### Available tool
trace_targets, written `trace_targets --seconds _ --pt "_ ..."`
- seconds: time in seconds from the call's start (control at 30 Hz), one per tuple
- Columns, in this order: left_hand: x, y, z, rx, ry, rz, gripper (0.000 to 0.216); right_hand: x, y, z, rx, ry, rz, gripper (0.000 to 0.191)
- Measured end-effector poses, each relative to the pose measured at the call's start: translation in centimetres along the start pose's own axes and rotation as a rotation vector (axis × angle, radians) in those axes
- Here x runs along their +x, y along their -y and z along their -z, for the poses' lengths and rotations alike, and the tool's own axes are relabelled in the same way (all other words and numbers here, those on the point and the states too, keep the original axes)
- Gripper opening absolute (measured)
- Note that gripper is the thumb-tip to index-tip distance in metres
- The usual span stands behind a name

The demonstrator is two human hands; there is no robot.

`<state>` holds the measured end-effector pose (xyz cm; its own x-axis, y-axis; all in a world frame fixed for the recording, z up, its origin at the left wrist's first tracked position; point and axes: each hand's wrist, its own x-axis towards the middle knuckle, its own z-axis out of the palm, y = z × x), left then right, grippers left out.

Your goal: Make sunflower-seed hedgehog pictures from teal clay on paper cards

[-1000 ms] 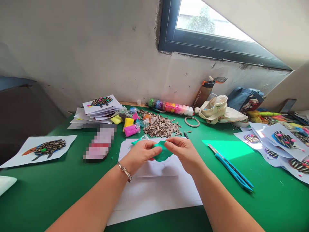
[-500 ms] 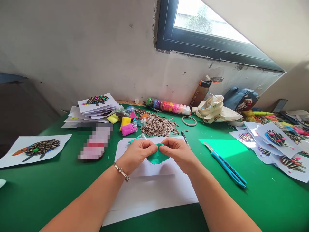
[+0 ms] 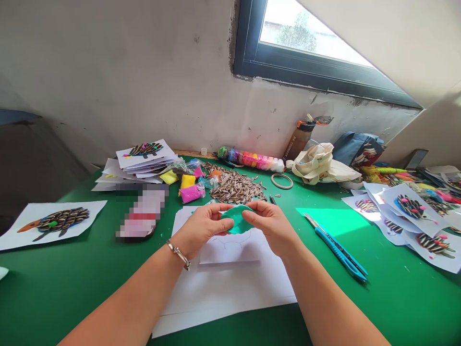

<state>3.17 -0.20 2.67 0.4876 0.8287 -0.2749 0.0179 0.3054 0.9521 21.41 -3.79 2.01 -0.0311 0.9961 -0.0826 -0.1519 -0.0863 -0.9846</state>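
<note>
A flattened piece of teal-green clay (image 3: 236, 220) hangs just above a small white sheet with a faint pencil outline (image 3: 230, 246). My left hand (image 3: 201, 227) pinches its left edge with thumb and fingers. Its right edge is pinched by my right hand (image 3: 271, 226). Both hands are closed on the clay, held over a larger white paper (image 3: 223, 293) on the green table (image 3: 65, 283). A metal bracelet (image 3: 176, 252) sits on my left wrist.
A heap of sunflower seeds (image 3: 236, 187) and small bags of coloured clay (image 3: 189, 186) lie behind the hands. A blue utility knife (image 3: 336, 249) lies to the right. Seed pictures on paper sit at left (image 3: 52, 222) and right (image 3: 410, 207). A bottle (image 3: 300, 135), cloth bag (image 3: 322, 166) and tape ring (image 3: 282, 180) are at the back.
The clay has been turned and raised slightly between the fingers, now showing a flatter, rounder face; the hands stay in about the same place.
</note>
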Motion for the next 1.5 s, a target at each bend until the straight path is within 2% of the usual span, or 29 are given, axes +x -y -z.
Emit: trace_targets --seconds 0.23,0.37,0.53,0.77,0.93,1.07,1.2,1.27,1.4,1.5 --pt "-0.16 -0.02 -0.12 0.059 0.053 -0.053 0.047 0.13 0.08 0.09 -0.079 0.086 -0.131 0.035" --pt "-0.31 0.08 -0.01 0.095 0.085 -0.040 0.054 0.15 -0.17 -0.05 -0.032 0.061 -0.085 0.030" --pt "-0.14 0.39 0.12 0.084 0.002 -0.006 0.057 -0.02 -0.09 -0.10 0.011 0.026 -0.001 0.025" --pt "0.05 0.09 0.18 0.141 0.004 -0.052 0.034 -0.11 0.24 0.00 -0.014 0.022 -0.006 0.026" --pt "-0.41 -0.28 0.00 0.199 0.031 -0.094 0.027 -0.04 -0.30 -0.20 -0.101 0.087 -0.042 0.025" --pt "-0.42 -0.19 -0.12 0.182 0.035 -0.095 0.034 0.05 -0.73 -0.36 -0.089 0.082 0.004 0.024" --pt "-0.21 -0.02 0.07 0.057 0.008 0.014 0.056 0.13 -0.67 -0.37 -0.054 0.025 0.052 0.026" --pt "-0.13 0.10 0.19 0.066 0.011 0.055 0.060 0.11 -0.57 -0.39 -0.068 -0.002 0.062 0.025" --pt "-0.06 0.20 0.22 0.103 0.033 0.015 0.034 0.02 -0.46 -0.47 -0.100 -0.033 0.062 0.025" --pt "-0.22 -0.04 0.10 0.132 0.023 -0.039 0.025 0.01 -0.47 -0.56 -0.102 -0.014 0.020 0.027"
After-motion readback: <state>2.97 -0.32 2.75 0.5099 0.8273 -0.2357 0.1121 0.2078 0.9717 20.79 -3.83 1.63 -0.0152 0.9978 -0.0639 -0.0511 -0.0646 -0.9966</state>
